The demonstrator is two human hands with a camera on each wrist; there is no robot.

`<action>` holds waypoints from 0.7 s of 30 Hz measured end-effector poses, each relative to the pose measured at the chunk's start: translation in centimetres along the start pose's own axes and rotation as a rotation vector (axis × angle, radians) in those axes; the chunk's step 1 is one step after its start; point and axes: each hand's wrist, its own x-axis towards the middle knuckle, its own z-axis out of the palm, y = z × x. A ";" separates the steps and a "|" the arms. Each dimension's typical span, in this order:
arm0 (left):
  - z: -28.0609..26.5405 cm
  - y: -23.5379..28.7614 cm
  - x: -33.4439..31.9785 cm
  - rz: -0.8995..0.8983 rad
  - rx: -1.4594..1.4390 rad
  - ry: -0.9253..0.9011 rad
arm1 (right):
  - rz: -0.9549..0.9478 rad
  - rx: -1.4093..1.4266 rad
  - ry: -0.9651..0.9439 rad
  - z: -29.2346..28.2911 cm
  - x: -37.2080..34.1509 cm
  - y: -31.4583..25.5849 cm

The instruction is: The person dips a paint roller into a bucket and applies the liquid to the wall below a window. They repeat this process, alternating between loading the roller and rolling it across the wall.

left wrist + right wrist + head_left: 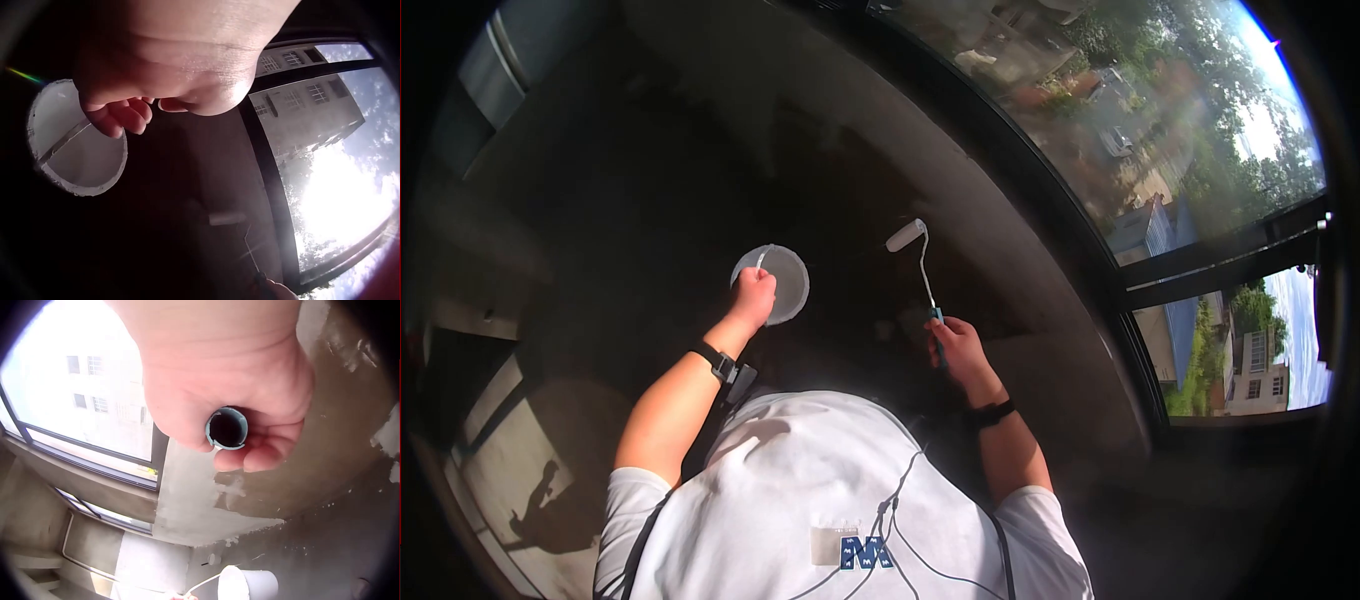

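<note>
My left hand grips the handle of a white bucket, which hangs below the fist; in the left wrist view the bucket shows a pale interior with the handle strap across its mouth. My right hand holds a small paint roller by its blue-green grip. The white roller sleeve points away from me, to the right of the bucket and apart from it. In the right wrist view the fingers curl round the hollow end of the grip.
A dark-framed window runs along the right, with trees and buildings outside. Below it stands a wall with patchy pale coating. Thin cables hang over the white shirt. Sunlight and a shadow fall at the lower left.
</note>
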 end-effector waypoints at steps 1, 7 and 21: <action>-0.6 -0.4 0.6 -0.003 0.013 0.055 | 0.003 0.007 0.027 -0.9 0.1 -0.2; -6.4 -2.6 2.4 -0.286 -0.134 0.180 | 0.045 0.092 0.238 -6.5 -1.1 1.3; -22.7 -11.7 -0.4 -0.793 -0.424 0.593 | 0.233 0.076 0.588 -16.3 -10.7 11.1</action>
